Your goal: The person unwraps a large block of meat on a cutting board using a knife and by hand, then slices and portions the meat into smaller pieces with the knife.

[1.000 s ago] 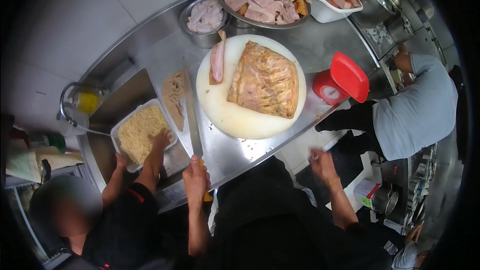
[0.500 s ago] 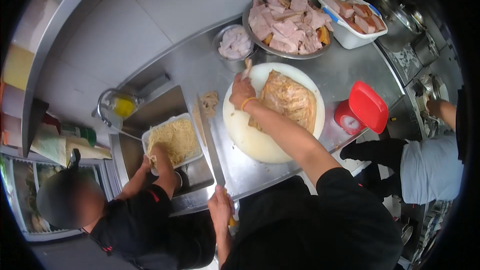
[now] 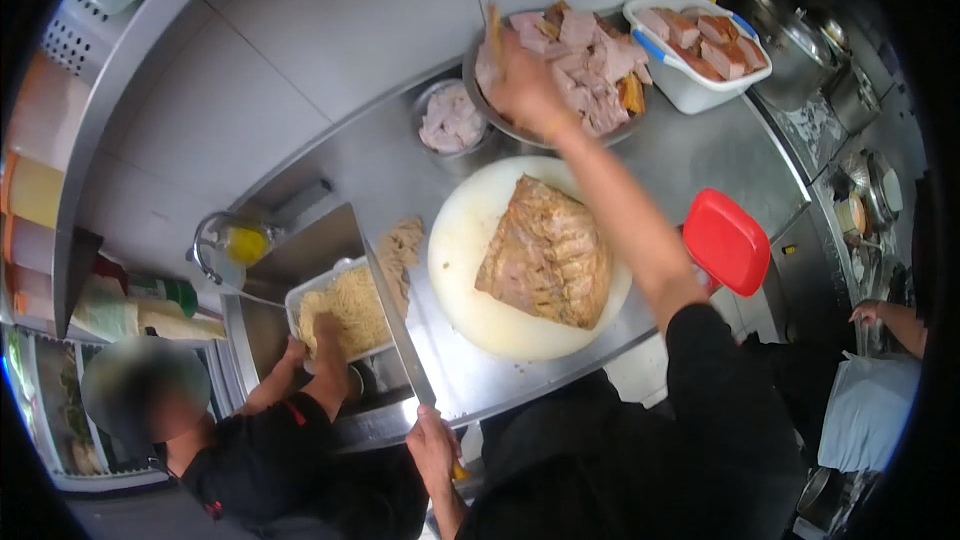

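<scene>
My left hand (image 3: 432, 445) is closed around the yellow handle of a long knife (image 3: 402, 345), its blade pointing up over the sink's edge. My right hand (image 3: 527, 90) is blurred above the left side of a metal bowl of pink meat chunks (image 3: 590, 70). A narrow strip of meat (image 3: 494, 30) sticks up from its closed fingers. On the round white cutting board (image 3: 455, 290) lies a large browned slab of meat (image 3: 550, 255). A crumpled beige cloth-like piece (image 3: 402, 250) rests beside the board, partly behind the blade.
A small metal bowl of pale pieces (image 3: 452, 120) and a white tub of meat blocks (image 3: 710, 45) stand at the back. A red scale (image 3: 728, 240) is on the right. At the left sink, a co-worker's hands are in a tray of noodles (image 3: 350, 305). Another person stands far right.
My right hand has moved from the board up to the large meat bowl, still with a strip of meat. The view has shifted slightly. My left hand keeps the knife.
</scene>
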### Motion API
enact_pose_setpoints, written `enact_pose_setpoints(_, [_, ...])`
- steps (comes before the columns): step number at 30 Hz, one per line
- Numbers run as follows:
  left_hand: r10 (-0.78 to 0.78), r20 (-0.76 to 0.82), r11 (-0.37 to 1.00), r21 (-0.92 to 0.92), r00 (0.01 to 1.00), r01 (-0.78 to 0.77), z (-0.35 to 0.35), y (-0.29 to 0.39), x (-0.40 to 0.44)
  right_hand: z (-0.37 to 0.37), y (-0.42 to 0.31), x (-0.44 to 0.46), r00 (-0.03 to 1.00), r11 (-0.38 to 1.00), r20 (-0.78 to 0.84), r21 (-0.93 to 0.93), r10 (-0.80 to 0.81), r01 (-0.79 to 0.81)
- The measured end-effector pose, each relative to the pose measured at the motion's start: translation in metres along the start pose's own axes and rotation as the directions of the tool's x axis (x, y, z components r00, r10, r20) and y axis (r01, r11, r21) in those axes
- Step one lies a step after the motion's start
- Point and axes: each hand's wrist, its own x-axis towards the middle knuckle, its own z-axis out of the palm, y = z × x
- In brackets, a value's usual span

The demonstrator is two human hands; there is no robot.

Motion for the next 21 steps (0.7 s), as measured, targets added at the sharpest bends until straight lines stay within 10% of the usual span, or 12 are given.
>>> enact_pose_setpoints(6, [-0.008,0.057,0.995,0.1,0.998,0.003,0.007,0.001,-0.015,-0.024,0.07,0.067,0.993,0.923,-0.106,-0.377,0.04,-0.078])
enact_pose_setpoints(9, [0.007,0.098,0.979,0.2,0.995,-0.027,-0.002,-0.015,-0.016,-0.041,0.056,-0.008,0.975,0.944,-0.067,-0.271,-0.211,0.185])
enact_pose_setpoints(13, [-0.07,0.143,0.966,0.256,0.987,0.031,-0.022,-0.01,-0.036,-0.038,0.075,-0.12,0.916,0.981,0.401,-0.164,-0.029,0.102])
enact_pose_setpoints(21, [-0.198,0.256,0.881,0.47,0.946,0.057,-0.093,-0.019,-0.05,-0.02,0.132,-0.151,0.763,0.937,0.547,-0.157,0.346,-0.312])
